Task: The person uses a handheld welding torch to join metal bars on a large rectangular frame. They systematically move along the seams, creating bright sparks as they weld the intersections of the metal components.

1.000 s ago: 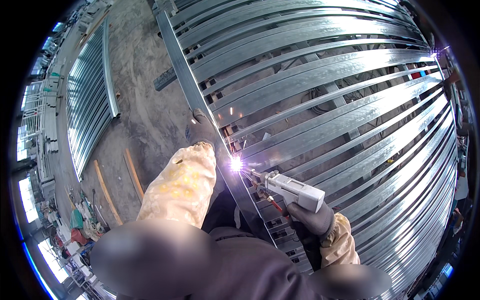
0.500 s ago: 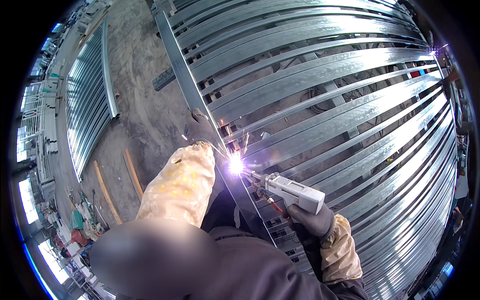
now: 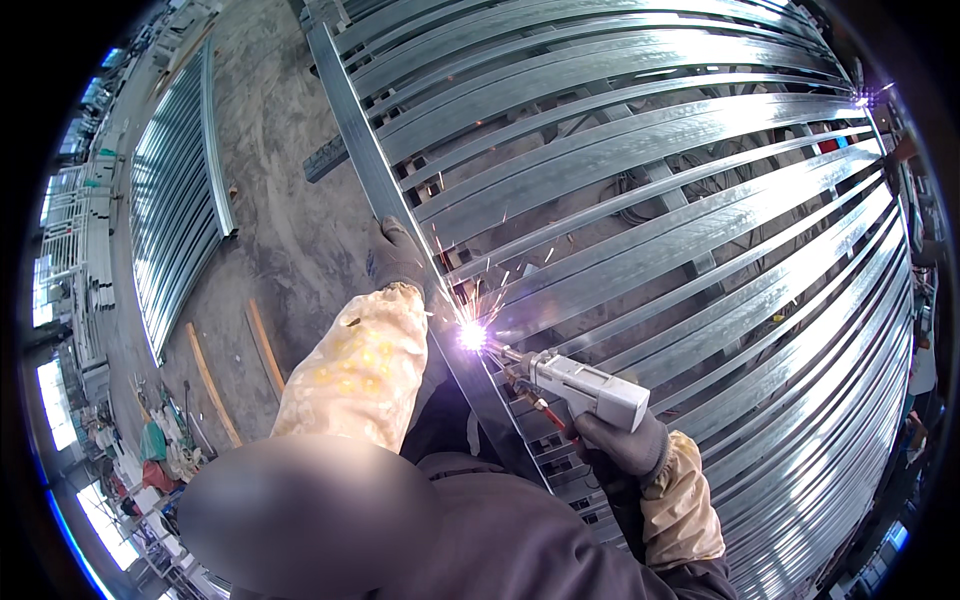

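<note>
My gloved right hand (image 3: 630, 445) is closed round the grip of a silver-grey welding gun (image 3: 590, 388) with a red hose or cable part beneath. Its nozzle points left to a bright arc (image 3: 472, 336), with sparks fanning up from it. The arc burns where a flat crossbar (image 3: 600, 265) meets the long galvanised steel rail (image 3: 365, 150) of a slatted frame. Just beyond the arc, my gloved left hand (image 3: 402, 258) grips the rail's outer edge, its fingers partly hidden. A pale, spotted protective sleeve (image 3: 355, 365) covers that forearm.
Parallel steel bars fill the right side, with cables (image 3: 690, 170) on the floor beneath. A second slatted panel (image 3: 180, 190) lies on the left floor, near two wooden strips (image 3: 213, 385). Another bright arc (image 3: 862, 102) glows at the frame's far right edge.
The arc stays at nearly the same spot, while the spark spray has changed and fans higher. The welding gun has shifted very slightly. My left hand now shows more clearly on the rail.
</note>
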Demonstrator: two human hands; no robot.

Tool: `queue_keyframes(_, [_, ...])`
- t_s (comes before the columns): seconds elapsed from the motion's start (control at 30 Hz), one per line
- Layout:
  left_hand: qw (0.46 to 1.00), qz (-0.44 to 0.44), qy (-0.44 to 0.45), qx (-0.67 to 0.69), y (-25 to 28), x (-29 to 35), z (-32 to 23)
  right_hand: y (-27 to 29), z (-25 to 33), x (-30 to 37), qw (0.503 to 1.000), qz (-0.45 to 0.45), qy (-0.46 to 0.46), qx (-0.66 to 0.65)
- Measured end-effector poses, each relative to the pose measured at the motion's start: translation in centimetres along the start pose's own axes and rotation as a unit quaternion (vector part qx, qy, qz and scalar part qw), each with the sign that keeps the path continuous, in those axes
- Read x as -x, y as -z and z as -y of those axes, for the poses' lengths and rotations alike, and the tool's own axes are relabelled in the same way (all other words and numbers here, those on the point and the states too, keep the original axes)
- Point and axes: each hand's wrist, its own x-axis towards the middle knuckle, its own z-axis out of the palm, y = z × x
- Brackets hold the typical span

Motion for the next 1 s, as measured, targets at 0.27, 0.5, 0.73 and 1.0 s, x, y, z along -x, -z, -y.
queue_keyframes(0.27, [0.998,0.04,0.039,0.01,0.4,0.1,-0.7,0.0,-0.4,0.3,1.0,-0.01,0.017,-0.001])
queue_keyframes(0.5, [1.0,0.01,0.022,0.001,-0.1,-0.4,0.2,0.0,-0.6,0.6,1.0,-0.009,-0.008,-0.014])
queue_keyframes(0.73, [0.999,-0.047,-0.02,0.01,-1.0,-0.5,1.1,0.0,-0.7,0.8,0.999,-0.006,-0.021,-0.036])
queue_keyframes(1.0, [0.998,-0.048,-0.006,0.039,-1.8,-1.2,2.3,0.0,-0.9,1.0,0.999,-0.005,-0.005,-0.032])
